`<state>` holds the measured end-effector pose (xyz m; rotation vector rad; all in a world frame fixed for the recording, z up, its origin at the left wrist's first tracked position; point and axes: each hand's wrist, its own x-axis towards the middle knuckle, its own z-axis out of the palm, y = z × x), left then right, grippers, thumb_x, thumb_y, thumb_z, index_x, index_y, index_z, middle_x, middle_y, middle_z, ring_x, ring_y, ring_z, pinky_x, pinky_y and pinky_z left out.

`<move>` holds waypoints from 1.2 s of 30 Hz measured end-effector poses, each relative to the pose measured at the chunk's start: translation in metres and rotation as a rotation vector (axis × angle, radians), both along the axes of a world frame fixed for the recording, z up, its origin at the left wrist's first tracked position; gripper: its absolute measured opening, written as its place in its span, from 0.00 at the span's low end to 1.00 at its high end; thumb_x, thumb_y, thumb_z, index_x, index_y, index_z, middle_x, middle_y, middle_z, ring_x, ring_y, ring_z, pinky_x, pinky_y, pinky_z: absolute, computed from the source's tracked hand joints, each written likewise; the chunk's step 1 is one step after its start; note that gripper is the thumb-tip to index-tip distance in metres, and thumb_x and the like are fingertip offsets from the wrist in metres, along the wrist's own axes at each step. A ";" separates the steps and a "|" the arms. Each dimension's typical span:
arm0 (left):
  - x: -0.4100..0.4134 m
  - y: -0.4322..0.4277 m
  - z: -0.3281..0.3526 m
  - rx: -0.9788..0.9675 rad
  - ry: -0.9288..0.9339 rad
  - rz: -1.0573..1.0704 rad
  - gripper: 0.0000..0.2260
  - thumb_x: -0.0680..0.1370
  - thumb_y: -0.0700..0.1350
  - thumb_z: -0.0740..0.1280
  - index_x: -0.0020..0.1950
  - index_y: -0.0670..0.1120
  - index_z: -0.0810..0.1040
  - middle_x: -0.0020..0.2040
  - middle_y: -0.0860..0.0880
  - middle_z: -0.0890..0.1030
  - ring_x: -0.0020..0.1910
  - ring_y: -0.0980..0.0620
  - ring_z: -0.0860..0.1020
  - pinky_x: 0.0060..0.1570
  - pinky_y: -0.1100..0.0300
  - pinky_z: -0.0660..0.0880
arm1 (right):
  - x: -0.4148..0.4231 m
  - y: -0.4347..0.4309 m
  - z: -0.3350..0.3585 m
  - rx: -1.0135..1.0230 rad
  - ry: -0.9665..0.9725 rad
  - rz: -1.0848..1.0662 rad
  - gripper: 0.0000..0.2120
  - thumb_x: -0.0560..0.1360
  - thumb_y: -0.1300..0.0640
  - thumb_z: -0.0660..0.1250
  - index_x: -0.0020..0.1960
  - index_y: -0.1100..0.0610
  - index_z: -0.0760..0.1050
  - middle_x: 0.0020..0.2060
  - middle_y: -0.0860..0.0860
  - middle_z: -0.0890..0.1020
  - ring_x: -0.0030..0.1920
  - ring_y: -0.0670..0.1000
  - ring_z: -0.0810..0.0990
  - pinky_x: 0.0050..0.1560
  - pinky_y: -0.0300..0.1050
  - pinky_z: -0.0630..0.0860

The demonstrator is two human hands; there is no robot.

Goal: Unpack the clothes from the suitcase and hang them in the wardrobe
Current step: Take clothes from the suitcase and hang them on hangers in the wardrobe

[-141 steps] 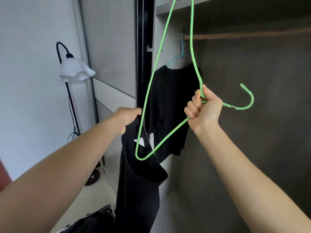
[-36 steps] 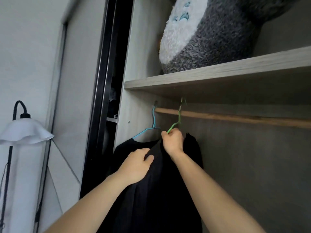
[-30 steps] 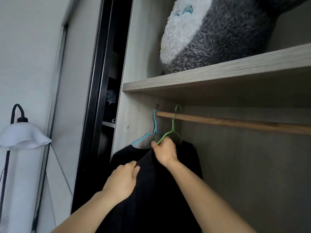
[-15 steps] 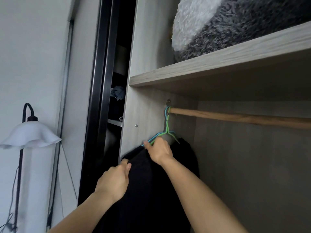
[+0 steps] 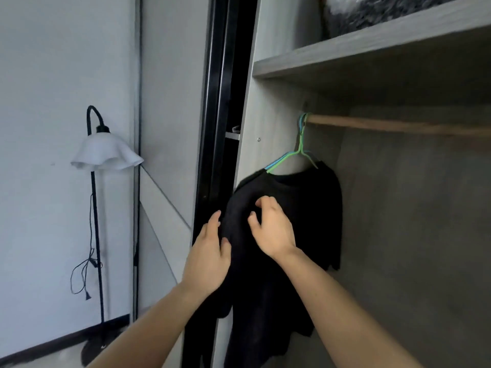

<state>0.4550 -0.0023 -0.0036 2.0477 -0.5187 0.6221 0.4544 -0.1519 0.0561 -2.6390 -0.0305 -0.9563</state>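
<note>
A black shirt (image 5: 316,208) hangs on a green hanger (image 5: 301,144), hooked at the far left end of the wooden rod (image 5: 398,126) in the wardrobe. A blue hanger (image 5: 277,162) sits right against it, and a second black garment seems to hang behind. My left hand (image 5: 210,256) lies with relaxed fingers against the shirt's left sleeve. In front of the shirt's chest, my right hand (image 5: 271,229) has loosely curled fingers and holds nothing. The suitcase is out of view.
A wooden shelf (image 5: 372,46) runs above the rod with a grey and white plush toy (image 5: 372,9) on it. The black sliding-door frame (image 5: 218,128) stands left of the shirt. A floor lamp (image 5: 106,155) with a white shade stands by the wall.
My right hand let go of the green hanger and dropped to the shirt's front. The green hanger slid left against the blue one. My left hand stayed at the sleeve.
</note>
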 end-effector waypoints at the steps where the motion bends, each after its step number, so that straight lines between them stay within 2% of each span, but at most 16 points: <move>1: -0.011 0.014 -0.014 0.028 0.016 0.000 0.24 0.81 0.41 0.59 0.77 0.48 0.58 0.70 0.48 0.70 0.65 0.51 0.72 0.59 0.62 0.68 | -0.012 0.012 -0.018 0.008 0.044 0.019 0.14 0.80 0.53 0.59 0.63 0.58 0.69 0.60 0.52 0.74 0.61 0.53 0.73 0.55 0.49 0.73; 4: -0.050 0.071 -0.065 0.131 0.135 0.036 0.22 0.80 0.39 0.58 0.74 0.45 0.62 0.68 0.45 0.70 0.64 0.46 0.72 0.60 0.54 0.70 | -0.052 0.056 -0.077 0.011 0.217 0.044 0.15 0.81 0.53 0.59 0.65 0.58 0.68 0.61 0.52 0.73 0.60 0.52 0.74 0.55 0.49 0.75; 6: -0.073 0.111 -0.093 0.192 0.215 0.093 0.20 0.80 0.39 0.58 0.72 0.44 0.64 0.67 0.44 0.70 0.62 0.43 0.72 0.56 0.51 0.72 | -0.075 0.088 -0.107 0.003 0.317 0.043 0.16 0.81 0.52 0.59 0.66 0.58 0.67 0.62 0.52 0.72 0.61 0.53 0.73 0.55 0.50 0.75; 8: -0.100 0.154 -0.121 0.259 0.291 0.124 0.18 0.80 0.40 0.58 0.71 0.43 0.66 0.67 0.44 0.70 0.60 0.42 0.73 0.53 0.50 0.72 | -0.101 0.126 -0.137 -0.020 0.421 0.060 0.17 0.80 0.52 0.59 0.66 0.58 0.67 0.62 0.53 0.72 0.62 0.54 0.72 0.57 0.51 0.74; 14: -0.180 0.283 -0.219 0.395 0.546 0.211 0.17 0.79 0.39 0.58 0.68 0.43 0.70 0.67 0.45 0.70 0.65 0.45 0.70 0.59 0.54 0.68 | -0.178 0.240 -0.241 -0.140 0.647 0.197 0.18 0.79 0.54 0.59 0.67 0.59 0.65 0.64 0.54 0.71 0.65 0.56 0.70 0.61 0.51 0.70; 19: -0.240 0.354 -0.299 0.448 0.754 0.302 0.15 0.79 0.40 0.59 0.66 0.45 0.72 0.66 0.46 0.71 0.64 0.45 0.70 0.57 0.51 0.72 | -0.232 0.302 -0.333 -0.151 0.880 0.293 0.22 0.80 0.50 0.60 0.71 0.57 0.63 0.65 0.53 0.70 0.65 0.56 0.69 0.60 0.50 0.71; 27: -0.314 0.394 -0.453 0.477 1.045 0.315 0.17 0.78 0.39 0.58 0.67 0.46 0.71 0.67 0.49 0.69 0.65 0.48 0.69 0.56 0.56 0.69 | -0.287 0.342 -0.494 -0.027 1.213 0.272 0.23 0.80 0.48 0.59 0.73 0.53 0.61 0.68 0.51 0.69 0.67 0.53 0.69 0.62 0.48 0.70; 30: -0.341 0.397 -0.526 0.516 1.142 0.251 0.14 0.78 0.40 0.55 0.62 0.44 0.73 0.64 0.48 0.71 0.61 0.47 0.71 0.51 0.58 0.68 | -0.312 0.340 -0.566 -0.020 1.358 0.251 0.24 0.80 0.48 0.59 0.74 0.54 0.60 0.68 0.52 0.69 0.68 0.54 0.68 0.64 0.50 0.70; 33: -0.358 0.398 -0.592 0.521 1.204 0.197 0.13 0.77 0.40 0.54 0.57 0.43 0.75 0.59 0.47 0.73 0.57 0.46 0.72 0.45 0.58 0.66 | -0.329 0.333 -0.631 -0.065 1.456 0.231 0.23 0.80 0.48 0.58 0.73 0.55 0.61 0.66 0.52 0.70 0.65 0.54 0.70 0.60 0.46 0.70; 36: -0.369 0.392 -0.657 0.514 1.280 0.169 0.13 0.77 0.39 0.58 0.61 0.44 0.74 0.61 0.47 0.72 0.59 0.45 0.71 0.53 0.57 0.69 | -0.342 0.329 -0.701 -0.076 1.525 0.213 0.23 0.80 0.48 0.58 0.72 0.53 0.62 0.65 0.51 0.71 0.64 0.53 0.70 0.59 0.46 0.69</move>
